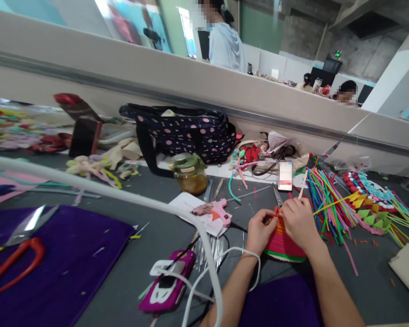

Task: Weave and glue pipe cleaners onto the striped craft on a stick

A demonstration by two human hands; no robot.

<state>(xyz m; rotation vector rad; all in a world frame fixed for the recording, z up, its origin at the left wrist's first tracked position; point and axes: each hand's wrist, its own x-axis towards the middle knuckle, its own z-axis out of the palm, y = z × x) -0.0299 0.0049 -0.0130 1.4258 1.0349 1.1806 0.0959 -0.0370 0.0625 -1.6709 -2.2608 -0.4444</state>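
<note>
Both my hands are close together over a fan-shaped craft piece [282,244], red with an orange top and a green band along its lower edge. My left hand [261,229] is closed, its fingertips pinching the orange top of this piece. My right hand [298,223] is closed too, on the piece's right side, and a thin pale stick [303,185] juts up from between its fingers. The tips of the right fingers are partly hidden. Just beyond the hands lie scissors [277,196] and a phone [285,176] with a lit screen.
To the right lie a bundle of colourful pipe cleaners [329,200] and a beaded piece [375,193]. A pink glue gun [220,212], a jar [189,175] and a dotted bag [191,131] are on the left. A white cable [201,222] crosses the foreground near a purple power strip [170,281].
</note>
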